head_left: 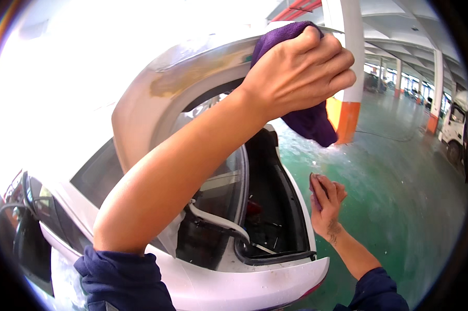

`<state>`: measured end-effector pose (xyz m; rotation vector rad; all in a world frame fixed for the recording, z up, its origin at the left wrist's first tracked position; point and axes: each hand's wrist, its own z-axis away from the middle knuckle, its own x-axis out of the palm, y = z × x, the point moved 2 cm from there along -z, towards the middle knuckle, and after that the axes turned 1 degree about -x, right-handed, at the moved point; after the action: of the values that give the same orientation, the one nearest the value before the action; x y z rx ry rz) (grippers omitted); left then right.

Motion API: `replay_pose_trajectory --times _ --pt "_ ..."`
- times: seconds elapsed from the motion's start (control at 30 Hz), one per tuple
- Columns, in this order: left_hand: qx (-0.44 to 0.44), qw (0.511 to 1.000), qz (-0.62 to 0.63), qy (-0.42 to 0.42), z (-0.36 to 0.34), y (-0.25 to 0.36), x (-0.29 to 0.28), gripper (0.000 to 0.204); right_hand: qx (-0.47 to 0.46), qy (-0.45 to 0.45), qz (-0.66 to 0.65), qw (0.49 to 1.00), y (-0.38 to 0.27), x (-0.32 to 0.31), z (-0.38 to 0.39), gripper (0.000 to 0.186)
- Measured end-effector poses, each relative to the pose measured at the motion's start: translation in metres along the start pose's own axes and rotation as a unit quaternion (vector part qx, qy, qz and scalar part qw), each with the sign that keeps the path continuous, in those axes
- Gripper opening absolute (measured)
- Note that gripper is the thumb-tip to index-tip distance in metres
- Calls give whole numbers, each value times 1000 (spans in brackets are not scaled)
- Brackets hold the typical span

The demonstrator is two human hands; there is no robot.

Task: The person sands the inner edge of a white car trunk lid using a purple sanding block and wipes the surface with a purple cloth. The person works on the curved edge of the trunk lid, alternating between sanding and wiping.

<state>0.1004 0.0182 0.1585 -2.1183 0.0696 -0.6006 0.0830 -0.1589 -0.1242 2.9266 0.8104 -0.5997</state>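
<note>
My left hand (301, 70) is raised high and closed on a dark purple cloth (312, 124). Part of this cloth bunches over the edge of the raised trunk lid (135, 103), and the rest hangs below my fist. Yellowish-brown patches mark the lid's grey-beige surface. Lower down at the right, my right hand (327, 202) is held apart from the car, its fingers pinched around a thin, dark purplish piece (315, 199). What kind of thing that piece is cannot be made out.
The white car's open trunk (265, 207) lies below my left arm, with a lid hinge arm (218, 223) at its side. A white pillar with an orange base (348, 122) stands beyond, on a green floor (395, 207). A white truck (454, 127) is far right.
</note>
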Motion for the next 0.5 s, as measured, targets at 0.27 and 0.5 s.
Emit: replay_pose_trajectory --times 0.27,0.5 --pt "-135 950 -51 -277 118 -46 -124 22 -34 -48 -110 992 -22 -2 11 51" --pt "-378 819 63 -427 133 16 -205 33 71 -199 -313 926 -52 -34 76 54"
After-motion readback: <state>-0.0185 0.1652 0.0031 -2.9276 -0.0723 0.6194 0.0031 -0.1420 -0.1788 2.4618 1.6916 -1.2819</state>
